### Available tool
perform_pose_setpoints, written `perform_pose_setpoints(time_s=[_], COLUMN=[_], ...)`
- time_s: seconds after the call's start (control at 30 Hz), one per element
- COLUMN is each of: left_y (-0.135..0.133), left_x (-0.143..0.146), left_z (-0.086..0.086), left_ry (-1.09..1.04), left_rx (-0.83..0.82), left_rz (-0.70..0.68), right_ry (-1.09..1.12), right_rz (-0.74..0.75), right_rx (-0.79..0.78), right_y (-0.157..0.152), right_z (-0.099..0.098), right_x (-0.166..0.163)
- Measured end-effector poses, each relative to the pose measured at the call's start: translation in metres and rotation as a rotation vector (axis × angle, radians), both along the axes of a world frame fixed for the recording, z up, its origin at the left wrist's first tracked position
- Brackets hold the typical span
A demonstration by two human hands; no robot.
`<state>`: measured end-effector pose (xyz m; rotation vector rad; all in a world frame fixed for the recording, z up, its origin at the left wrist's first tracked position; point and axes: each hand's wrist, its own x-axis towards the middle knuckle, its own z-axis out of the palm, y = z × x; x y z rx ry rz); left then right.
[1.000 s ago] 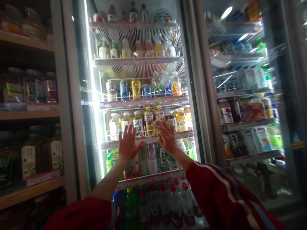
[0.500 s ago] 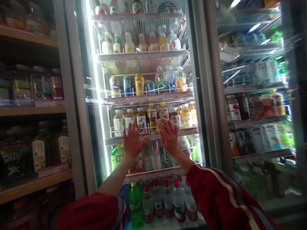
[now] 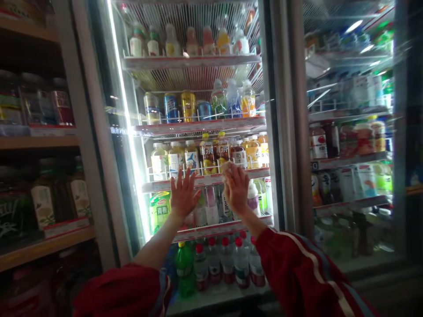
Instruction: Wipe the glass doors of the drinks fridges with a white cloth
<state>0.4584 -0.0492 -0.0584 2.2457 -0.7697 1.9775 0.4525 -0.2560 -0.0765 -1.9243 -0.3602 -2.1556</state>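
Observation:
My left hand [image 3: 183, 196] is open, fingers spread, and appears to lie flat on the glass door of a lit drinks fridge. To its right, my right hand [image 3: 237, 187] presses a pale crumpled cloth [image 3: 227, 167] to the same glass, its fingers bent over it. Most of the cloth is hidden under the fingers. Behind the hands, a shelf edge [image 3: 211, 179] shows through the glass. Tea bottles [image 3: 207, 154] with yellow caps stand on that shelf above my hands. A green-labelled bottle [image 3: 160, 211] is on the shelf below, left of my left hand.
Metal door frames [image 3: 291, 132] separate this fridge from another glass-fronted drinks fridge on the right. On the left are wooden shelves [image 3: 39, 141] with bottles. Cans [image 3: 188, 106] fill a higher fridge shelf, and red-capped bottles [image 3: 240, 264] stand at the bottom.
The view has shifted, so the shelves sit higher in the picture. My right hand has moved slightly down the glass with the cloth; the left hand keeps its spread pose.

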Motion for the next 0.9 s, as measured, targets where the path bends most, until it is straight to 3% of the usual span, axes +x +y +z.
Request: perform_pose_setpoints(time_s=[0.1,0.17,0.23,0.33,0.4,0.47,0.63,0.7,0.8,0.9], left_y=[0.000,0.001,0.001,0.000,-0.001,-0.003,-0.005,-0.004,-0.002,-0.002], left_x=[-0.001,-0.002,-0.002,-0.001,-0.001,-0.001,-0.003,-0.004,-0.005,-0.005], left_z=[0.002,0.002,0.001,-0.004,-0.009,-0.015,-0.023,-0.024,-0.027,-0.031], left_ry=[0.008,0.004,-0.003,-0.001,0.006,0.002,-0.025,-0.037,-0.050,-0.053], left_rx=[0.000,0.003,0.016,0.017,0.003,-0.005,0.026,0.045,0.062,0.072], left_rz=[-0.010,-0.009,-0.002,0.009,0.009,0.011,0.035,0.044,0.053,0.064], right_ry=[0.075,0.088,0.084,0.032,-0.004,-0.002,0.056,0.080,0.092,0.053], right_rz=[0.030,0.033,0.011,-0.028,-0.027,-0.013,0.032,0.047,0.031,-0.023], right_rx=[-0.194,-0.233,-0.156,0.084,0.187,0.185,-0.042,-0.118,-0.113,0.046], right_y=[0.024,0.017,-0.006,-0.044,-0.053,-0.043,0.012,0.017,-0.007,-0.051], right_z=[-0.013,-0.016,-0.017,-0.016,-0.017,-0.020,-0.034,-0.039,-0.044,-0.047], right_x=[-0.007,-0.008,-0.005,0.001,0.004,0.004,-0.005,-0.007,-0.004,0.002])
